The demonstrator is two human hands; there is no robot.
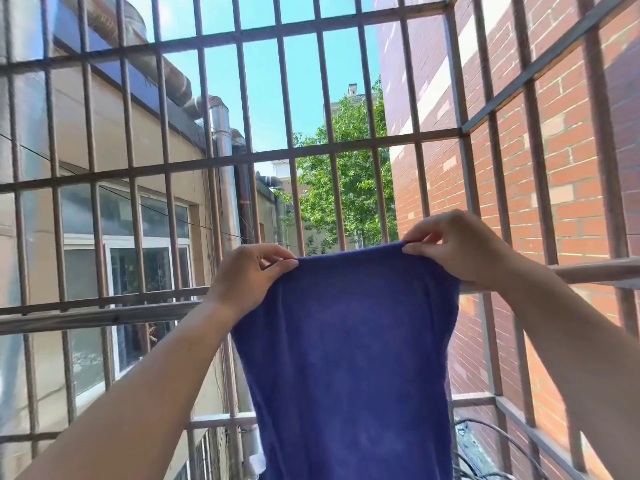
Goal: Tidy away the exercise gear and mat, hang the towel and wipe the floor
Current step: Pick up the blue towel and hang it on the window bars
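Note:
A dark blue towel point(349, 358) hangs down in front of me, its top fold at the height of a horizontal metal rail point(86, 315) that runs across the barred enclosure. My left hand point(249, 271) pinches the towel's top edge at the left. My right hand point(453, 244) pinches the top edge at the right. The rail's middle stretch is hidden behind the cloth, so I cannot tell whether the towel lies over it.
A cage of rusty bars point(242, 157) closes off the front, top and right side. Beyond it stand a beige building with windows point(138, 258), a brick wall point(568, 188) and a tree point(349, 188). Black cables point(485, 445) lie at the lower right.

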